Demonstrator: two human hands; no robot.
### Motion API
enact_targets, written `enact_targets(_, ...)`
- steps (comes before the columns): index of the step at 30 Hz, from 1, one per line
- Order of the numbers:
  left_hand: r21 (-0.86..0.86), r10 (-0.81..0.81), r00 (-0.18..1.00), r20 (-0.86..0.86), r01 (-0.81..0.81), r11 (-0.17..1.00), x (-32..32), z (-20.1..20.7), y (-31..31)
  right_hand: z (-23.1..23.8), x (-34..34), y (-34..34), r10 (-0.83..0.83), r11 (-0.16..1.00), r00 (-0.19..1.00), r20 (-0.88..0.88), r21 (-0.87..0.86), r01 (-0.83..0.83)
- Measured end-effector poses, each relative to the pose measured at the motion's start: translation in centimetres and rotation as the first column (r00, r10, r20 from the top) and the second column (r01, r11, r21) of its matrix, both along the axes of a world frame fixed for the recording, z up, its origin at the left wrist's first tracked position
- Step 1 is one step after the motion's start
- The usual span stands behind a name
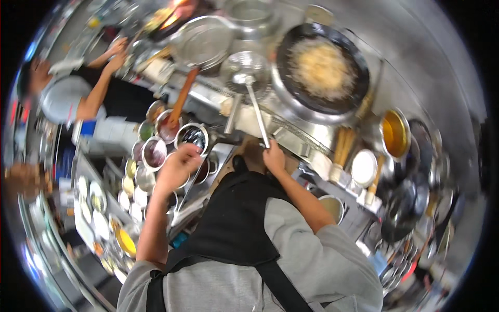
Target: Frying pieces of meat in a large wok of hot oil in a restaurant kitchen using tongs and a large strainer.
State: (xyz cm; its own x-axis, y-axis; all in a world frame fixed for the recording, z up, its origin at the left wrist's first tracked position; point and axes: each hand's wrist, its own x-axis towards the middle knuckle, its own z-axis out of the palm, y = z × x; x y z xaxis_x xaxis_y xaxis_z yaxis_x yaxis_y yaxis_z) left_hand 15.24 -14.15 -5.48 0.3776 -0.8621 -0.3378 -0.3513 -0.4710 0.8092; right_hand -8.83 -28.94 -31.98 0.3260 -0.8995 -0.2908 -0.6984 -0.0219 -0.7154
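My right hand (273,157) grips the end of a long metal ladle handle (257,114). The ladle reaches up to a round wire strainer (244,70) beside a large black wok (322,67) filled with pale yellow fried food. My left hand (179,164) is curled above a cluster of round metal seasoning bowls (155,152). It sits just below a small pan of dark sauce (191,137). A thin metal handle runs under this hand, and I cannot tell whether the fingers hold it. My grey sleeves and black apron fill the lower middle.
Another person in a grey shirt (67,96) works at a flaming burner at the upper left. A second metal wok (202,41) with a wooden handle stands behind the bowls. A pot of amber oil (394,134), white tubs and stacked pans crowd the right. Plates line the lower-left shelf.
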Motion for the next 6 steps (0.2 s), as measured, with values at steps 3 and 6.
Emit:
enact_targets(3,0.079,-0.036,0.93,-0.367,0.069,0.995,-7.8,2.0,3.6,-4.4,-1.5,-0.9,-0.198,0.772,0.851,0.486,0.612,-0.171)
enact_targets(6,-0.183,-0.197,0.948,-0.25,0.154,0.971,-13.9,0.7,5.3,-6.0,-11.7,-0.1,-0.381,0.547,0.711,0.591,0.764,-0.342)
